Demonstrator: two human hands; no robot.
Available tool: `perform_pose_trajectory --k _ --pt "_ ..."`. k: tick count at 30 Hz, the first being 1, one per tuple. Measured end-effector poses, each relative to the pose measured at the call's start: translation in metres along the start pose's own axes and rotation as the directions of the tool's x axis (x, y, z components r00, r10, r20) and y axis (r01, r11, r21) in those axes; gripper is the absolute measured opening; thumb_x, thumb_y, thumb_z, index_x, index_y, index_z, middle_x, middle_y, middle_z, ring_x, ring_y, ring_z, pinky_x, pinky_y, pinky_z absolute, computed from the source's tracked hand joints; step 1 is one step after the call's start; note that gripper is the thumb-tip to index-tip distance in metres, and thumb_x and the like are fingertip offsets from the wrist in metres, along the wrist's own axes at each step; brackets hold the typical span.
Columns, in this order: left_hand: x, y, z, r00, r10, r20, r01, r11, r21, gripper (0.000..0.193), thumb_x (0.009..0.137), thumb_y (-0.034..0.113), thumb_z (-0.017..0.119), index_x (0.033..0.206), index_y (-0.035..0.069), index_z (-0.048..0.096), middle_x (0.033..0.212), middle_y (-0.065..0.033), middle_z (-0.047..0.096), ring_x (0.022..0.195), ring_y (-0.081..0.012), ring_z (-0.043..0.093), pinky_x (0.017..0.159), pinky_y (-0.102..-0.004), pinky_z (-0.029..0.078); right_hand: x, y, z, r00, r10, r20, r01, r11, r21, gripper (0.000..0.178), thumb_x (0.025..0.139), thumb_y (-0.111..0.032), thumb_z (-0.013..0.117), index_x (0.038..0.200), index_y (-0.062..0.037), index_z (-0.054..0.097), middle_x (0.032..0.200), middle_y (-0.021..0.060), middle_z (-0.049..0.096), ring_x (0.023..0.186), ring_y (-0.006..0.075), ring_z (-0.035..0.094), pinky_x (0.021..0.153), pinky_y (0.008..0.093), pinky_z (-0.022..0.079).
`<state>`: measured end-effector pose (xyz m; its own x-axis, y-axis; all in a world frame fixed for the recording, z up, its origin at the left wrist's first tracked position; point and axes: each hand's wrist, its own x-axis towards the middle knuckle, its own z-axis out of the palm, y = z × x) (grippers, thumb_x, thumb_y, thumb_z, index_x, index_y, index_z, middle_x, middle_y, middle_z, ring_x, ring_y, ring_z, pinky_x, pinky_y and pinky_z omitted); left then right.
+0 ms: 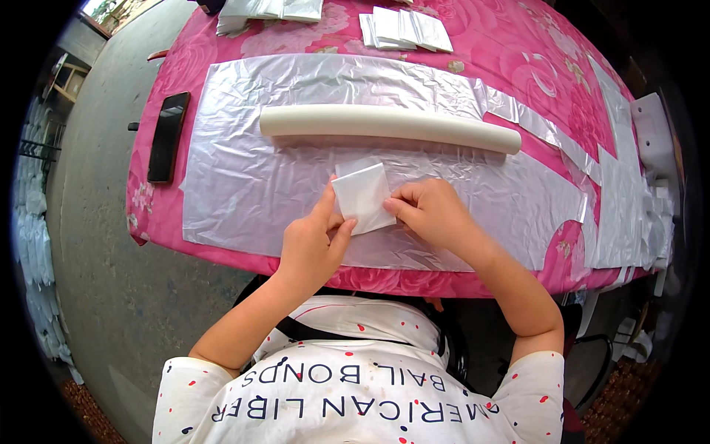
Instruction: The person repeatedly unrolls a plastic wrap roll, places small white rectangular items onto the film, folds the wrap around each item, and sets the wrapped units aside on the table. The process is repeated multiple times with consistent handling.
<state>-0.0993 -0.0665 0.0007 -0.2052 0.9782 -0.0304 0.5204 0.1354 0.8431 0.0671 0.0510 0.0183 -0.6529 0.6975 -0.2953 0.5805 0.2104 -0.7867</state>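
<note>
Between my two hands is a small white square of thin folded plastic film (pixel 362 194), held just over the film-covered table. My left hand (pixel 316 235) grips its left side, index finger along the edge and thumb at the lower corner. At the right edge, the thumb and forefinger of my right hand (pixel 430 211) pinch it. Just beyond lies a long cream-white tube (pixel 392 126), running left to right. Beneath everything is a wide, crinkled translucent plastic sheet (pixel 244 200).
A pink floral cloth (pixel 503 52) covers the table. On the left rests a black phone (pixel 168 138). Folded white packets (pixel 405 28) and a thicker stack (pixel 270 9) sit at the far side. Plastic film strips (pixel 625 200) hang along the right edge.
</note>
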Motion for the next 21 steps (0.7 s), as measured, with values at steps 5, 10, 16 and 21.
perform_pose_trajectory --k 5,10,16,21 --pt "0.013 -0.001 -0.001 0.993 -0.102 -0.057 0.100 0.994 -0.042 0.067 0.081 0.006 0.061 0.137 -0.003 0.025 0.065 -0.0094 0.061 0.053 -0.0162 0.057 0.057 -0.0249 0.046 0.017 -0.002 -0.006 0.958 0.231 0.170 -0.251 0.962 0.110 0.028 0.083 -0.024 0.058 0.069 -0.0009 0.064 0.055 0.0075 0.060 0.051 0.0137 0.060 0.050 0.0300 0.044" --pt "0.012 0.001 -0.012 0.993 0.073 -0.096 -0.057 0.985 0.164 0.067 0.077 0.004 0.062 0.135 -0.003 0.030 0.097 -0.0138 0.059 0.078 -0.0190 0.059 0.066 -0.0294 0.047 0.023 -0.008 -0.010 0.925 0.307 0.223 -0.324 0.945 0.044 0.028 0.083 -0.025 0.059 0.068 -0.0013 0.064 0.056 0.0073 0.061 0.052 0.0127 0.061 0.049 0.0284 0.044" --pt "0.012 0.005 0.012 0.862 0.492 0.122 -0.494 0.763 0.417 0.072 0.075 0.014 0.065 0.134 -0.005 0.029 0.128 -0.0198 0.043 0.118 -0.0326 0.043 0.095 -0.0424 0.036 0.029 0.004 -0.006 0.933 0.270 0.239 -0.307 0.943 0.130 0.027 0.083 -0.023 0.058 0.070 -0.0001 0.064 0.056 0.0077 0.062 0.052 0.0129 0.061 0.050 0.0286 0.044" --pt "0.020 0.001 0.029 0.942 0.308 0.134 -0.332 0.788 0.518 0.095 0.074 0.044 0.064 0.134 -0.013 0.018 0.139 -0.0293 0.024 0.133 -0.0397 0.021 0.108 -0.0479 0.015 0.029 -0.002 -0.008 0.915 0.320 0.245 -0.350 0.932 0.091 0.027 0.081 -0.024 0.060 0.069 -0.0002 0.065 0.057 0.0081 0.062 0.052 0.0132 0.061 0.050 0.0286 0.045"
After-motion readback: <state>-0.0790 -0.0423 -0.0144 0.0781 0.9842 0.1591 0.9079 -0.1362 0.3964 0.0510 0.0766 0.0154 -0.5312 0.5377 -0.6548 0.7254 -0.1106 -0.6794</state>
